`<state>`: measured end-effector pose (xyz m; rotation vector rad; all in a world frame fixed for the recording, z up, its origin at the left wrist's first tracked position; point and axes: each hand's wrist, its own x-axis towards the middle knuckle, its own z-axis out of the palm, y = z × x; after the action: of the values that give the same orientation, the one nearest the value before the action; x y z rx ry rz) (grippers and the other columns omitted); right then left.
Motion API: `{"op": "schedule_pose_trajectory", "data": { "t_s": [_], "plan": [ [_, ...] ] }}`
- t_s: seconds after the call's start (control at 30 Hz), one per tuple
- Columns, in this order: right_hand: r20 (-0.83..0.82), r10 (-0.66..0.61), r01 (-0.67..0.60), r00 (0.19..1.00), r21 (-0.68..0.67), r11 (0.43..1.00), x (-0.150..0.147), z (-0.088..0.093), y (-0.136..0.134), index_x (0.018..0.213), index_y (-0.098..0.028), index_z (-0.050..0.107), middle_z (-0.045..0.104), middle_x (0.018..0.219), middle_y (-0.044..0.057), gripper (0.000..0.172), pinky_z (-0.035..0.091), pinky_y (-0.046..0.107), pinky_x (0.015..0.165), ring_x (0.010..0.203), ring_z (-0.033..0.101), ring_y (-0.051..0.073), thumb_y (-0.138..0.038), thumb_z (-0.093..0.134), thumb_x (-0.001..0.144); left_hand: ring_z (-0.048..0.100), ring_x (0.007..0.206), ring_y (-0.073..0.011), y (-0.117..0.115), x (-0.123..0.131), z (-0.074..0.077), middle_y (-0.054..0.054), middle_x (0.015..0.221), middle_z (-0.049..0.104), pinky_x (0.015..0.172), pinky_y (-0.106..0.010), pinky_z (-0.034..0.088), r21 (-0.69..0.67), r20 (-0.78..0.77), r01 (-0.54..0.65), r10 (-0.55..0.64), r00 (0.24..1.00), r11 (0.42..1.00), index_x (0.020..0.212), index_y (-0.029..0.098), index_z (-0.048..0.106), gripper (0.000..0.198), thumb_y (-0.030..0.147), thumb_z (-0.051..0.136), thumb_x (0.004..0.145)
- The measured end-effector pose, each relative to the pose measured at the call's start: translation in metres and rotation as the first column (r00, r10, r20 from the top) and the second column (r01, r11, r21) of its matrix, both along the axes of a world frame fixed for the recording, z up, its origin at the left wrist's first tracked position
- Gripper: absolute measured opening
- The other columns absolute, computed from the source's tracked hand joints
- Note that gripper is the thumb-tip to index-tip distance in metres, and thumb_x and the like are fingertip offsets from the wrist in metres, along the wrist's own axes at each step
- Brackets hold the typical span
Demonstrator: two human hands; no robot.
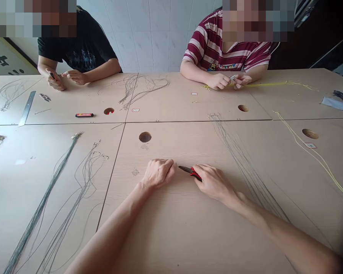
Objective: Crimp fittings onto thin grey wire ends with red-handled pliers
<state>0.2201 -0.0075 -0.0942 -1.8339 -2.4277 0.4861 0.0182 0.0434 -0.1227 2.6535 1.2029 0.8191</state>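
Over the middle of the table, my right hand (214, 180) grips a pair of pliers (185, 169) with dark jaws and red-black handles. The jaws point left, their tips close to the fingers of my left hand (159, 172). That hand is closed, back upward; anything pinched in its fingers is too small or hidden to name. Right of my right hand lies a spread bundle of thin grey cords (240, 160) with small metal ends, passing under my forearm. To my left are a thick grey-green cord bundle (50, 192) and a looser grey bundle (81, 190).
Yellow cords (311, 150) lie at the right. Across the table (188, 236) two people work with their hands, one beside a yellow cord. A steel ruler (28, 108), a red marker (84, 115), tangled cords (134, 89) and round holes, one hole (145, 137) near my left hand, are farther off.
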Motion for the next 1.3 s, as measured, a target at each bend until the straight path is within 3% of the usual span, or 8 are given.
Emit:
{"op": "schedule_pose_trajectory", "data": {
  "t_s": [0.13, 0.3, 1.3],
  "plan": [
    [0.018, 0.028, -0.028, 0.999, -0.005, 1.000, 0.000, -0.001, 0.001, 0.080, -0.020, 0.053, 0.067, 0.085, 0.004, 0.011, 0.031, 0.028, 0.065, 0.082, 0.059, 0.018, -0.010, 0.049, 0.082, 0.028, 0.035, -0.0102, 0.000, 0.005, -0.005, 0.003, 0.039, 0.039, 0.044, -0.027, 0.014, -0.030, 0.007, -0.156, 0.157, 0.988, 0.987, 0.050, 0.020, 0.035, 0.043, 0.027, 0.043, 0.092],
    [0.027, 0.026, -0.026, 0.999, -0.009, 1.000, 0.001, 0.000, 0.001, 0.078, -0.020, 0.052, 0.067, 0.084, 0.004, 0.011, 0.030, 0.028, 0.064, 0.081, 0.059, 0.018, -0.011, 0.049, 0.081, 0.028, 0.035, -0.0097, 0.001, 0.009, -0.008, 0.002, 0.040, 0.041, 0.044, -0.026, 0.012, -0.040, 0.002, -0.221, 0.222, 0.975, 0.974, 0.049, 0.019, 0.035, 0.041, 0.025, 0.045, 0.088],
    [0.045, 0.038, -0.035, 0.998, -0.069, 0.997, 0.006, 0.002, -0.001, 0.072, -0.021, 0.049, 0.064, 0.074, 0.002, 0.013, 0.022, 0.028, 0.056, 0.072, 0.057, 0.017, -0.010, 0.047, 0.080, 0.020, 0.040, -0.0100, 0.003, 0.003, -0.011, 0.003, 0.040, 0.033, 0.044, -0.025, 0.013, -0.060, -0.004, -0.131, 0.131, 0.991, 0.990, 0.048, 0.019, 0.033, 0.037, 0.021, 0.040, 0.084]
  ]
}}
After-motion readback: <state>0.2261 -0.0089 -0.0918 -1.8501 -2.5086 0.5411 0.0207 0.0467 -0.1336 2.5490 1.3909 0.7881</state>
